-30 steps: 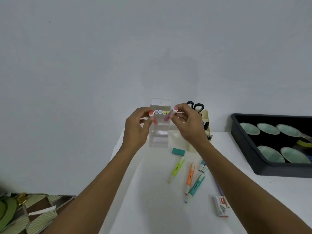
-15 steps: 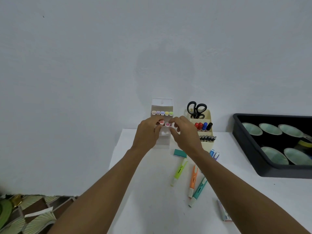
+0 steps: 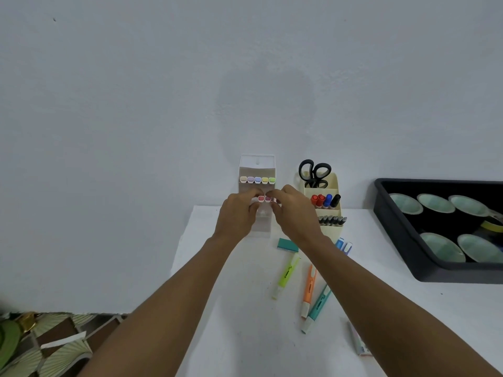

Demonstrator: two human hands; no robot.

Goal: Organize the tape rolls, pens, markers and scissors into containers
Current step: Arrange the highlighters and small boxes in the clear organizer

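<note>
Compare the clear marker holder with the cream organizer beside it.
The clear marker holder is see-through, the cream organizer opaque. The clear marker holder carries pastel-capped markers; the cream organizer carries scissors and red, blue and black markers. Both stand tiered at the back of the table.

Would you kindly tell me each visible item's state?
Clear acrylic marker holder: upright, partly filled.
Red-capped marker: in holder's second row, pinched by left hand.
Pink-capped marker: beside it, pinched by right hand.
Black-handled scissors: upright in cream plastic organiser.
Yellow highlighter: loose on white table.
Orange highlighter: loose.
Teal highlighter: loose.
</note>
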